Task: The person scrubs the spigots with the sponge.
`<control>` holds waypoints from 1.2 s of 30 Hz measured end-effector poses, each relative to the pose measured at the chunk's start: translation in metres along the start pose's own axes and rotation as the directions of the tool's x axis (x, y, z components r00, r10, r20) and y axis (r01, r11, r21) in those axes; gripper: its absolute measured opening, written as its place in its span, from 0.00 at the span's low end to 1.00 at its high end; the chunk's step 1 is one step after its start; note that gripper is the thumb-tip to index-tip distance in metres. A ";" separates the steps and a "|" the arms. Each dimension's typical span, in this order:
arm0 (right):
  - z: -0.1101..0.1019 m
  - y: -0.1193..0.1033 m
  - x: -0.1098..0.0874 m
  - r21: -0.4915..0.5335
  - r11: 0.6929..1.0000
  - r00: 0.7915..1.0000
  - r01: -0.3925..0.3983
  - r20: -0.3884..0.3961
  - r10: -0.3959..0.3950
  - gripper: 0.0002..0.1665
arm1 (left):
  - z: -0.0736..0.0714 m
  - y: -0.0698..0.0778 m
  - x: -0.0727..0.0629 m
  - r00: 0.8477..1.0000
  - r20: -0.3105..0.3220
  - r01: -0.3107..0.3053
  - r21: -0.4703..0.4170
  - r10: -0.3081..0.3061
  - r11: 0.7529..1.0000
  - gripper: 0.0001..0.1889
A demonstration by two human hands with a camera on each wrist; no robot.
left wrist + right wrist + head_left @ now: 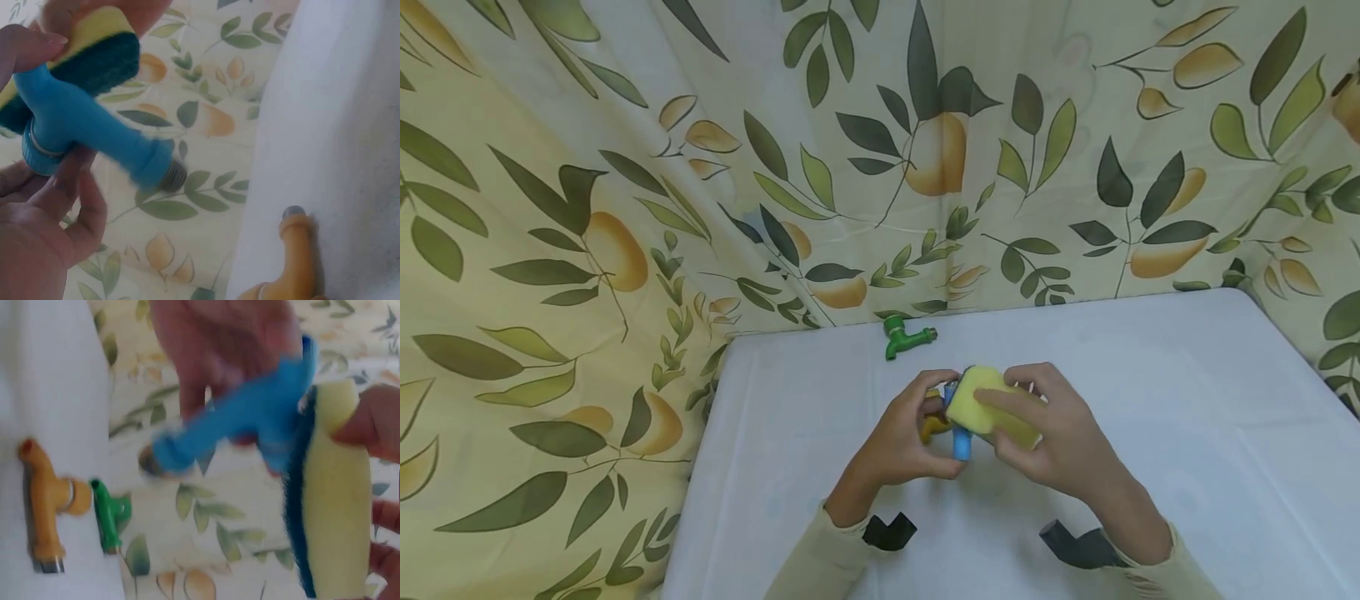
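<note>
My left hand (891, 437) holds a blue plastic tap (87, 122) between thumb and fingers, above the table. The tap's metal threaded end points away from the palm in the left wrist view. My right hand (1067, 437) grips a yellow sponge (340, 506) with a dark green scouring layer. That scouring side lies against the tap's body, and in the head view the sponge covers much of the tap. Beyond the left hand, partly hidden by it, an orange-yellow tap (45, 503) lies on the table.
A green tap (904, 340) lies near the far edge of the white-covered table (1135, 367). Behind and to the left hangs a curtain (700, 208) printed with leaves and fruit. Dark bands with projecting pieces sit at both wrists.
</note>
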State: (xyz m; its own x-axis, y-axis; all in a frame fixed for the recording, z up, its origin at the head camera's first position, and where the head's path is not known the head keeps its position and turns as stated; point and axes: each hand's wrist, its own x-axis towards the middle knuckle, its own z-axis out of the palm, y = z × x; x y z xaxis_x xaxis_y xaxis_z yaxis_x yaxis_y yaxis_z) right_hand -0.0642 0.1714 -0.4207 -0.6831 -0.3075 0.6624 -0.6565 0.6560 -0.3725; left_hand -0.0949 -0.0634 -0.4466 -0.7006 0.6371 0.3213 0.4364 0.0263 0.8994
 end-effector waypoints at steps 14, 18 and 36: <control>-0.002 0.002 0.007 0.006 0.998 0.998 0.056 -0.028 -0.056 0.22 | -0.003 -0.001 -0.001 0.998 -0.013 -0.059 0.191 0.062 0.980 0.47; -0.002 0.001 0.006 0.005 0.998 0.998 0.064 -0.023 -0.064 0.21 | -0.003 0.000 -0.002 0.998 -0.016 -0.052 0.217 0.056 0.975 0.47; -0.006 0.001 0.007 0.010 0.999 0.999 0.048 -0.014 -0.048 0.21 | -0.006 0.000 -0.003 0.996 0.004 -0.087 0.218 0.089 0.972 0.49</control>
State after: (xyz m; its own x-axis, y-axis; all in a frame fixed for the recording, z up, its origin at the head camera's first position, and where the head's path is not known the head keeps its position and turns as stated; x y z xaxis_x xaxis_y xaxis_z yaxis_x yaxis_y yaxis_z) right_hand -0.0673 0.1740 -0.4122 -0.6465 -0.3290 0.6884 -0.6917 0.6334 -0.3469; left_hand -0.0963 -0.0703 -0.4456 -0.6572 0.6397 0.3986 0.6083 0.1379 0.7816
